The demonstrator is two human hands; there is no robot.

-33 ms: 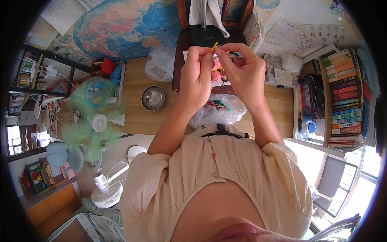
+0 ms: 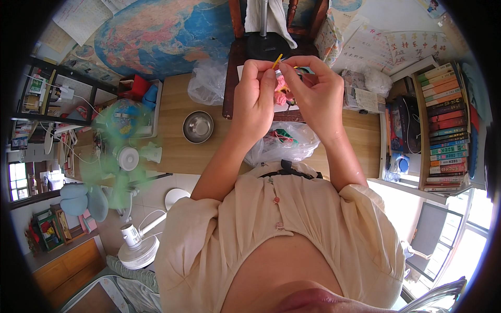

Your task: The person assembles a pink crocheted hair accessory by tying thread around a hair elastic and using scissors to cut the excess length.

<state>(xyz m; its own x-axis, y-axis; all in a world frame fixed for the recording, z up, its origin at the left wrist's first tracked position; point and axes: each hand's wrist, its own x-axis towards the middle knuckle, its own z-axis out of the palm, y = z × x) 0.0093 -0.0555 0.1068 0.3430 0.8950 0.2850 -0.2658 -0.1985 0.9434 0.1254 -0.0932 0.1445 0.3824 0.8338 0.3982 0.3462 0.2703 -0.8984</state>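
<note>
My left hand (image 2: 252, 99) and my right hand (image 2: 319, 99) are raised close together over a small dark wooden stand. The left thumb and forefinger pinch a thin yellow stick (image 2: 277, 60), its tip pointing up and away. Right beside it, the right thumb and forefinger are pressed together; what they hold is too small to make out. Between the palms shows a pink, knobbly piece (image 2: 281, 97) with bits of yellow, partly covered by my fingers. Nearer my body, a clear plastic bag (image 2: 305, 141) holds red and green things.
A steel bowl (image 2: 198, 127) stands on the wooden table (image 2: 169, 112), left of my arms. Behind it lies a crumpled plastic bag (image 2: 206, 83). A black round base with a metal pole (image 2: 264, 26) rises beyond my hands. A green fan (image 2: 128, 158) spins at left; books (image 2: 446, 130) line the right.
</note>
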